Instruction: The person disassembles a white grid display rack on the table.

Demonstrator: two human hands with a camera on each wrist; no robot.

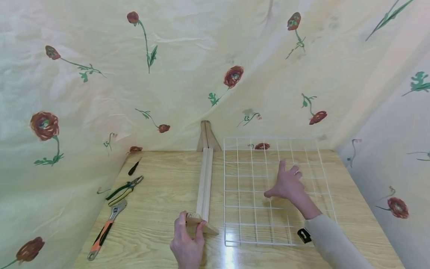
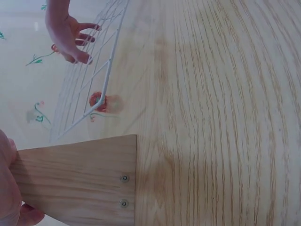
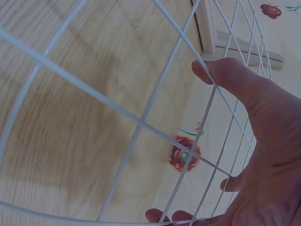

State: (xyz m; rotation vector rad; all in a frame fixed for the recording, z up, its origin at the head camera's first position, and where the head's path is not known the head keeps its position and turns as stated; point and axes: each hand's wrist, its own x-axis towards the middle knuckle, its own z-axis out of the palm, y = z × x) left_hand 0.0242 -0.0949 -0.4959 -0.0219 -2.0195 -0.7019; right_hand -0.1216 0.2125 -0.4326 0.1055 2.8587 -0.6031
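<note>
My left hand [image 1: 188, 243] pinches the near flared foot of a wooden stand [image 1: 204, 183] between thumb and fingers. In the left wrist view this wooden foot [image 2: 80, 183] shows two screw heads, and its straight edge faces the tabletop. The stand's grooved rail runs away from me to a second flared foot [image 1: 209, 140] by the backdrop. To the right, a white wire grid panel [image 1: 239, 190] overlaps the table, its far edge reaching above the table's back edge. Over the panel my right hand [image 1: 287, 185] is spread, thumb and fingertips right at the wires.
Down the table's left side lie a small dark-handled screwdriver [image 1: 133, 168], green-and-yellow pliers [image 1: 125, 191] and an adjustable wrench [image 1: 106, 229] with an orange-and-black handle. A flowered cloth [image 1: 188, 74] rises behind the wood-grain table [image 1: 161, 186] and along both sides.
</note>
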